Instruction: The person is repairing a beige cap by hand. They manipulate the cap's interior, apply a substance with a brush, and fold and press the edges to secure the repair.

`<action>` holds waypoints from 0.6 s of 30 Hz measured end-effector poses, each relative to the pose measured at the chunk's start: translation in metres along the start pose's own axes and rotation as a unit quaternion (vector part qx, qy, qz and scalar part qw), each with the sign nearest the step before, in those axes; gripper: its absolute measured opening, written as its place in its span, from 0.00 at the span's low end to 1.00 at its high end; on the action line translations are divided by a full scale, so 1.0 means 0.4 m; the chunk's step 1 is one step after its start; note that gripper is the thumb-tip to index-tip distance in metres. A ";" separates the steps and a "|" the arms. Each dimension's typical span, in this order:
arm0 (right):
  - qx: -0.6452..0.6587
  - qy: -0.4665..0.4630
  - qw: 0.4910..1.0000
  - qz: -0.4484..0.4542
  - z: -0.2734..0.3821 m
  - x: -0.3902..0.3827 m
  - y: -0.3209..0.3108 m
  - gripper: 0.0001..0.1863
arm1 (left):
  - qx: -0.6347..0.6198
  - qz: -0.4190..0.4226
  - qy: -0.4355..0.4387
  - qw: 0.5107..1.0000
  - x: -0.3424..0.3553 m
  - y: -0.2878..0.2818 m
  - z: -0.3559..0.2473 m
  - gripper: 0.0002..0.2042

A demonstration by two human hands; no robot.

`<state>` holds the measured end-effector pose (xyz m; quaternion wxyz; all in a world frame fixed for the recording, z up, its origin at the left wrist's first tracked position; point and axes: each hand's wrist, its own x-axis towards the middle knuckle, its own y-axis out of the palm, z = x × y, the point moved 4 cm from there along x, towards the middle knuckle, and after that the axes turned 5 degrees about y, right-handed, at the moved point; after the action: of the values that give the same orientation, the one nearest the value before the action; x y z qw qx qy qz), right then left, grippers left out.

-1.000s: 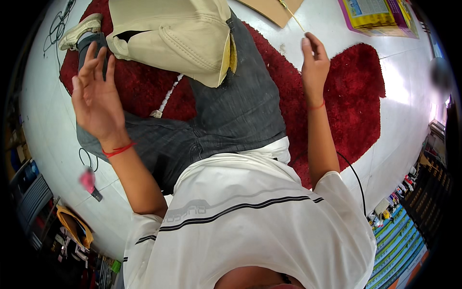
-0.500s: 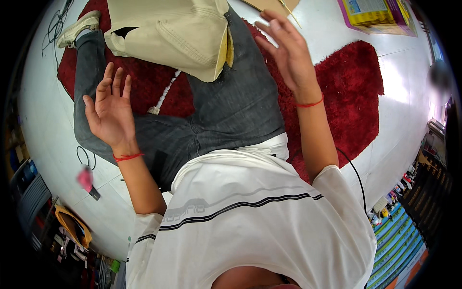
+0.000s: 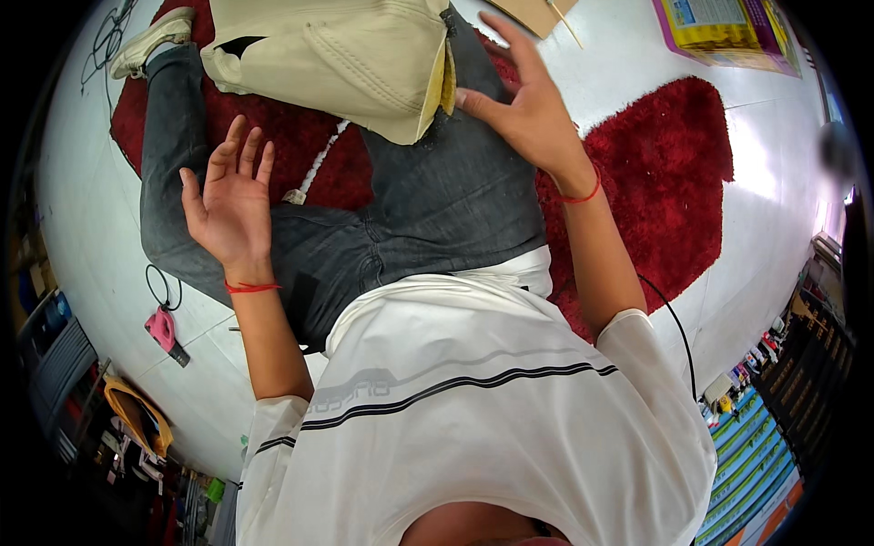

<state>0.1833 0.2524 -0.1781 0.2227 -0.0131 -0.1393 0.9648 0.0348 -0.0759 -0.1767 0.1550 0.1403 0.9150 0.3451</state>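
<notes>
A beige piece of thick material (image 3: 364,68) with stitched seams and a yellow inner edge (image 3: 447,84) lies across my leg at the top of the view. My right hand (image 3: 533,118) is beside that yellow edge, fingers stretched out and empty. Its thumb tip comes right up to the edge; whether they touch I cannot tell. To the left, my left hand (image 3: 235,205) hangs over my bent leg, palm up, with the fingers apart and nothing in it. My dark grey trousers (image 3: 446,191) are beneath the material.
I sit on a dark red shaggy rug (image 3: 655,182) over white floor tiles. A pink tool with a black end (image 3: 162,329) lies at left beside a looped cable (image 3: 164,287). A yellow and purple box (image 3: 724,32) stands at upper right, brown cardboard (image 3: 533,14) to its left.
My right hand has come down and left toward the material's yellow edge, its thumb now reaching out. My left hand has shifted slightly right, still palm up.
</notes>
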 end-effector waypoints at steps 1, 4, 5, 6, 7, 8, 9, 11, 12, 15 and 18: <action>-0.022 0.025 0.999 0.040 -0.014 -0.004 0.005 0.41 | -0.002 -0.002 -0.010 1.000 0.001 -0.003 0.005 0.30; 0.214 0.136 0.955 0.153 -0.029 0.009 -0.027 0.38 | -0.017 0.000 -0.014 1.000 -0.004 -0.007 0.011 0.30; 0.196 0.114 0.965 0.132 -0.029 0.006 -0.032 0.35 | -0.024 0.002 -0.013 1.000 -0.002 -0.007 0.008 0.30; 0.162 0.111 0.975 0.105 -0.040 0.009 -0.023 0.36 | -0.030 0.004 -0.011 0.999 0.002 -0.007 0.007 0.30; 0.127 0.108 0.983 0.078 -0.055 0.014 -0.005 0.36 | -0.036 0.007 -0.009 0.999 0.006 -0.005 0.007 0.30; 0.093 0.107 0.989 0.050 -0.070 0.015 0.015 0.36 | -0.037 0.004 -0.023 0.999 0.004 -0.003 0.013 0.31; 0.077 0.114 0.990 0.020 -0.080 0.021 0.034 0.36 | -0.042 0.004 -0.038 0.998 0.003 0.007 0.028 0.31; 0.045 0.127 0.990 -0.039 -0.092 0.030 0.062 0.36 | -0.107 0.042 -0.092 0.989 -0.005 0.024 0.071 0.32; 0.088 0.136 0.987 -0.014 -0.079 0.029 0.064 0.36 | -0.122 0.051 -0.124 0.983 -0.019 0.043 0.101 0.32; 0.190 0.158 0.966 0.073 -0.043 0.000 0.024 0.37 | -0.126 0.052 -0.186 0.973 -0.040 0.094 0.170 0.32; 0.143 0.108 0.976 0.126 -0.049 -0.038 -0.026 0.40 | -0.152 0.060 -0.174 0.971 -0.043 0.126 0.183 0.32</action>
<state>0.2030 0.2599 -0.1947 0.1124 -0.1023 0.0276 0.9880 0.0859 -0.0026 -0.1916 0.3102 0.2278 0.8006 0.4593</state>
